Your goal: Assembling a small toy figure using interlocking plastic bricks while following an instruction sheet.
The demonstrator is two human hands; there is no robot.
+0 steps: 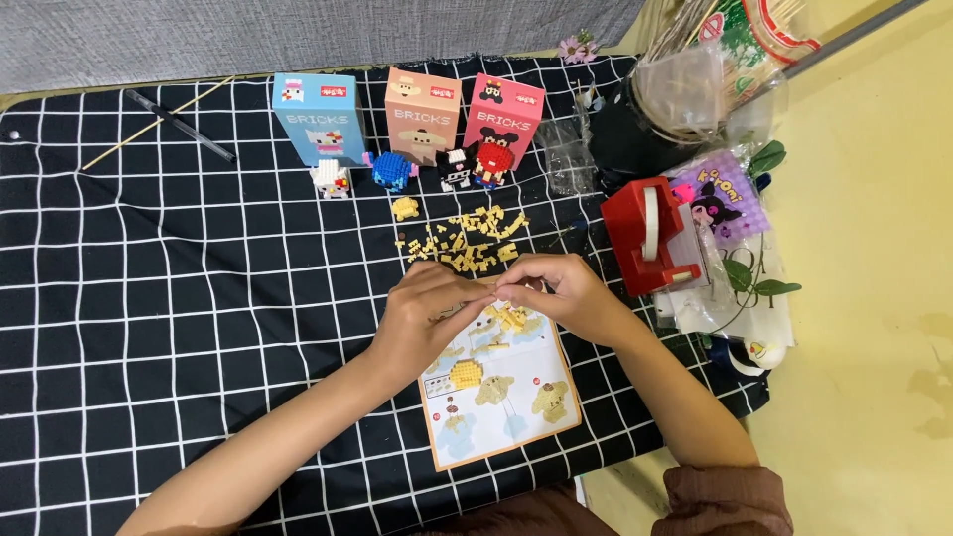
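Note:
My left hand point(429, 316) and my right hand point(561, 294) meet fingertip to fingertip over the top edge of an illustrated instruction sheet point(501, 397). Between the fingers sits a small cluster of yellow bricks point(511, 316); both hands pinch at it, though the exact grip is partly hidden. Just beyond the hands lies a loose pile of yellow bricks point(467, 241) on the black-and-white checked cloth point(179, 298). A small yellow assembled piece point(404, 208) lies beside the pile.
Three upright boxes stand at the back: blue point(320, 117), tan point(423, 112), pink point(503, 117), with several small finished brick figures point(397, 171) before them. A red tape dispenser point(650, 236), plastic bags and a black container point(635, 139) crowd the right. A pen point(179, 125) lies far left.

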